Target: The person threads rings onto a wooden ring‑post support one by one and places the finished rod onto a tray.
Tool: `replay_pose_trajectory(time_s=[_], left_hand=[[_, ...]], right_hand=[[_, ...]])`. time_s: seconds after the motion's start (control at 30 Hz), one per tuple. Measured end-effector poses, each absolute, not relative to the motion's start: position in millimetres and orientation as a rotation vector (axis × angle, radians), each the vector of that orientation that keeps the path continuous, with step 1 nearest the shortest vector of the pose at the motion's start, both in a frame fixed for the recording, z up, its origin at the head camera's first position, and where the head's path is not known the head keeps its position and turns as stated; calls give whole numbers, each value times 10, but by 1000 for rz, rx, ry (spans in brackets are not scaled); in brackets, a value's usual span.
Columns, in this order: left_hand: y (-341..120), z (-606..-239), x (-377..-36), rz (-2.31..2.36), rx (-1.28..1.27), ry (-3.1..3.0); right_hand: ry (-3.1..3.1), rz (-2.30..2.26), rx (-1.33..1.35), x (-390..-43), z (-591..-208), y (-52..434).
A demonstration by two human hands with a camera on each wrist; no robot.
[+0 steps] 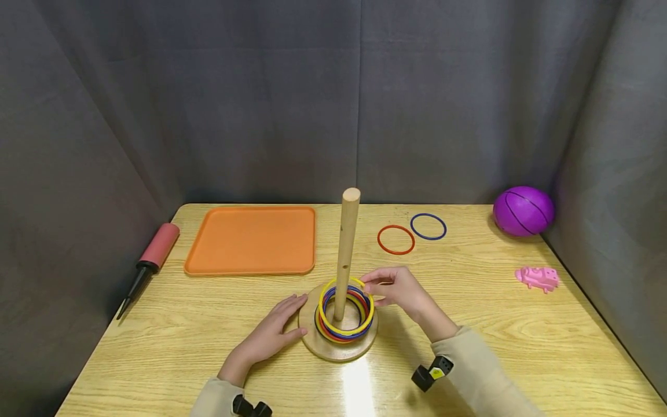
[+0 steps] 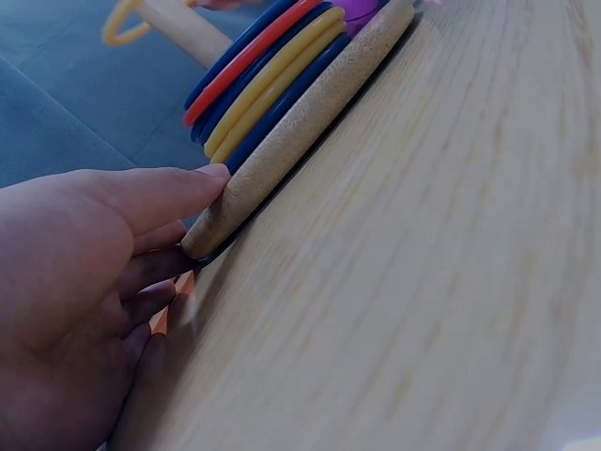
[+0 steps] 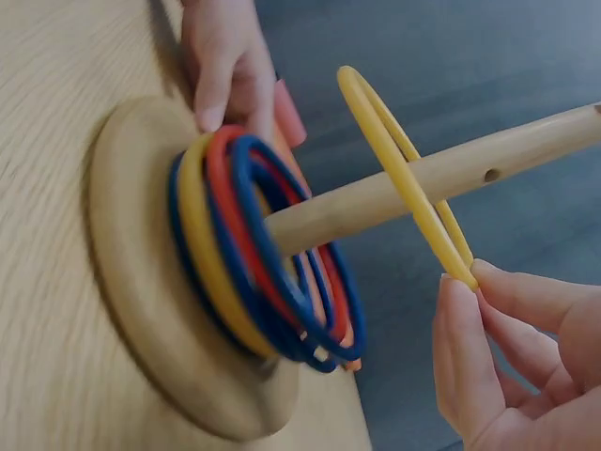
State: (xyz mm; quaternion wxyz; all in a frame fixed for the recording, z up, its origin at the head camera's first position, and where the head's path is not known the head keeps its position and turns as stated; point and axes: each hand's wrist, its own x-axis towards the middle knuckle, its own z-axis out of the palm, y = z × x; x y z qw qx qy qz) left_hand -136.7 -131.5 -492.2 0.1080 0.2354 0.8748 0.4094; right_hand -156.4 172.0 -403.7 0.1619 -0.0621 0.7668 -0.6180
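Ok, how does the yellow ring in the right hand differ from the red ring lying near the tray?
The yellow ring is threaded on the wooden peg, raised above the stacked rings; the red ring lies flat on the table, off the peg. The right hand pinches the yellow ring; nothing touches the red ring. They differ in colour. Both are thin hoops of similar size.

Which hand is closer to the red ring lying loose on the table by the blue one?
Right. The right hand pinches the yellow ring on the peg, just short of the loose red ring. The left hand touches the wooden base, on the peg's far side.
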Motion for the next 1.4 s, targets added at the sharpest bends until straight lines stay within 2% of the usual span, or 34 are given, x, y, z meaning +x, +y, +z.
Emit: replay_pose_trajectory(time_s=[0.63, 1.4], left_hand=[[-1315, -4936, -1370, 1207, 721, 2576], [-1312, -4923, -1364, 1205, 704, 2565]], right_hand=[[2459, -1555, -171, -1606, -4284, 1684], [2521, -1542, -78, -1734, -4256, 1783]])
